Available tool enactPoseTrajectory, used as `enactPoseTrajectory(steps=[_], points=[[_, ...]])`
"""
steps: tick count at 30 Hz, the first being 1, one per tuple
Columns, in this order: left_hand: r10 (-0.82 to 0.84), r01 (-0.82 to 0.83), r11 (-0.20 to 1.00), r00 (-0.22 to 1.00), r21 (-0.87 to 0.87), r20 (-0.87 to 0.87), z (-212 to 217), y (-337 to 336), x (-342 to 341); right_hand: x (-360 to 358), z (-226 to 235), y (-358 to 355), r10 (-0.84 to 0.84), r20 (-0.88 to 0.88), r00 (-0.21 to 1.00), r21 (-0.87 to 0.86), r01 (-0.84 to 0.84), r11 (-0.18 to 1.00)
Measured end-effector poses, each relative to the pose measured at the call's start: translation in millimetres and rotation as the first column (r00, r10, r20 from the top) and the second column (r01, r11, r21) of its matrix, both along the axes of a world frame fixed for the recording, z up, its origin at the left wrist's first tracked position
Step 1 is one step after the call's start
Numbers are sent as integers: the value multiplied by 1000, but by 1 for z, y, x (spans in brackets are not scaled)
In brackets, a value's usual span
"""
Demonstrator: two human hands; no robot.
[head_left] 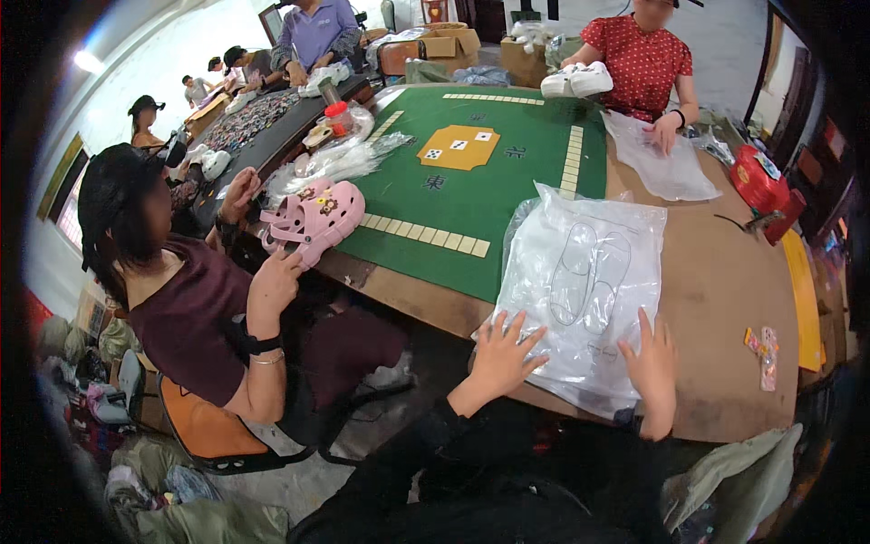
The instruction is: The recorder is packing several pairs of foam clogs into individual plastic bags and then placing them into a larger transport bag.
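In front of me lies a stack of clear plastic bags (527,281), with a shoe outline printed on the top one. At the stack's near left edge is my left hand (500,361), its fingers spread over the plastic. Beside the near right edge is my right hand (651,374), fingers stretched out and apart. Neither hand holds anything. Whether the right palm presses on the plastic cannot be made out. On the left, a person holds a pair of pink clogs (328,216) with charms on top.
A green game mat (462,199) covers much of the table. Across from me, a person in red holds white shoes (580,82) near another plastic bag (662,163). A red bag (759,179) and a small colourful packet (768,358) lie on the right. An orange chair (216,422) stands left.
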State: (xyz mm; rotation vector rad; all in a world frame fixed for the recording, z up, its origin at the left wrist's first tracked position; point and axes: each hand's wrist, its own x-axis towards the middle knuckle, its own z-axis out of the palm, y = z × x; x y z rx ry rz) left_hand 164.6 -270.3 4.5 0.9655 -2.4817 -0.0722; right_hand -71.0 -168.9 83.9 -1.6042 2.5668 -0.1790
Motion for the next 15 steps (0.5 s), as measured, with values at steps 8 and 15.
enactPoseTrajectory(steps=[8, 15], points=[[64, -64, 998, 997, -15, 37, -10, 3, -15, 29, -50, 34, -144, 60, 988, -163, 152, 975], [79, -87, 994, 988, 61, 130, 1, 7, -15, 33, -59, 25, 60, 118, 991, -237, -30, 971]])
